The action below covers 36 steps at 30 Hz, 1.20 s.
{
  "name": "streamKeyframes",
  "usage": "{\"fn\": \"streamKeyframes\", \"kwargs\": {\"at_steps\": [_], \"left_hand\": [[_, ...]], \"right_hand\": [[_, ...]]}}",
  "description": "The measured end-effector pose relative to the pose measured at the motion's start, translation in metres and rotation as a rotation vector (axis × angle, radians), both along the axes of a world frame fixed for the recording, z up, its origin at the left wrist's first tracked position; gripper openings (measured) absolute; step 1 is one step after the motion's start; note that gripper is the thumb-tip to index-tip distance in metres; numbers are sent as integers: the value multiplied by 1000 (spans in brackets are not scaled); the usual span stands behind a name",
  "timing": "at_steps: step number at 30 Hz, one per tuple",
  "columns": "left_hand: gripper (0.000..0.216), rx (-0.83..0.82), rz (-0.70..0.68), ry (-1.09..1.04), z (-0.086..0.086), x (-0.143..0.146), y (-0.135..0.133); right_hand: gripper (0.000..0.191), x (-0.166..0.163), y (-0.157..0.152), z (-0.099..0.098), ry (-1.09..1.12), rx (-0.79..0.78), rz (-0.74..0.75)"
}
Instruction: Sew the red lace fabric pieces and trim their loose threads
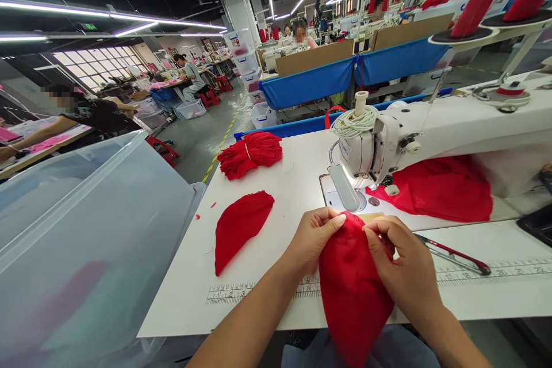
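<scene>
Pinched between the thumb and fingers of my left hand point(317, 236) is the upper edge of a piece of red fabric point(351, 287). My right hand point(401, 259) grips the same edge a little to the right, thumb against fingers. The fabric hangs down over the table's front edge toward my lap. Just beyond my hands is the head of a white sewing machine point(360, 152), its needle area partly hidden by a pale guard. More red fabric point(444, 190) lies under the machine's arm. Right of my right hand rests a pair of thread snips or similar red-and-black tool point(457, 256).
A curved red cloth piece point(241, 227) and a tied red fabric bundle point(250, 153) lie on the white table point(181, 299), which has a printed ruler. A translucent plastic bin point(95, 230) stands at the left. Red thread cones point(483, 0) stand at upper right. Other people work farther off.
</scene>
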<state>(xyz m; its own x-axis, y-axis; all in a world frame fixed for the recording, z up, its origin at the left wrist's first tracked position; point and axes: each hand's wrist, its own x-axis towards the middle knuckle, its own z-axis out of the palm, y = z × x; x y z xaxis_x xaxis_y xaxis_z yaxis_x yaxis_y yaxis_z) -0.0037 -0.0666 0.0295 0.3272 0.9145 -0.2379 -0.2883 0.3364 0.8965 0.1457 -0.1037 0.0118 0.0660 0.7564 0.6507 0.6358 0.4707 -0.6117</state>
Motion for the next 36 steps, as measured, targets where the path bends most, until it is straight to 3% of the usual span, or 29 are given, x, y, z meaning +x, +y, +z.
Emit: {"fn": "streamKeyframes", "kwargs": {"at_steps": [5,7,10,14,16,19,22,25,27,29,32,36], "left_hand": [[40,-16,-3,0,-3,-1,1],[40,-18,-7,-3,-3,-2,1],[39,-22,-17,-19,-3,-3,1],[40,-63,-27,-53,-3,-3,2],[41,-86,-32,-75,-3,-3,2],[42,-117,-42,-106,-3,-3,3],[42,-146,-48,-134,-2,-2,3],[41,-168,-65,-145,-1,0,3],[41,-178,-63,-136,-2,1,2],[42,-184,-48,-124,-3,2,2],[44,-182,-44,-118,-5,1,2],[44,-176,-43,-121,-3,-1,2]], "right_hand": [[14,16,-12,8,24,-115,161],[12,31,-18,8,6,-159,162],[12,64,-24,3,-55,-183,14],[34,111,-20,-14,-262,-285,-219],[42,127,-16,-25,-345,-394,-275],[41,137,-11,-38,-351,-547,-249],[33,135,-8,-41,-321,-556,-210],[31,122,-10,-33,-236,-407,-159],[30,108,-13,-25,-132,-289,-71],[24,91,-16,-18,-71,-298,55],[19,68,-20,-11,-121,-322,119],[29,52,-16,-6,-310,-128,101]]}}
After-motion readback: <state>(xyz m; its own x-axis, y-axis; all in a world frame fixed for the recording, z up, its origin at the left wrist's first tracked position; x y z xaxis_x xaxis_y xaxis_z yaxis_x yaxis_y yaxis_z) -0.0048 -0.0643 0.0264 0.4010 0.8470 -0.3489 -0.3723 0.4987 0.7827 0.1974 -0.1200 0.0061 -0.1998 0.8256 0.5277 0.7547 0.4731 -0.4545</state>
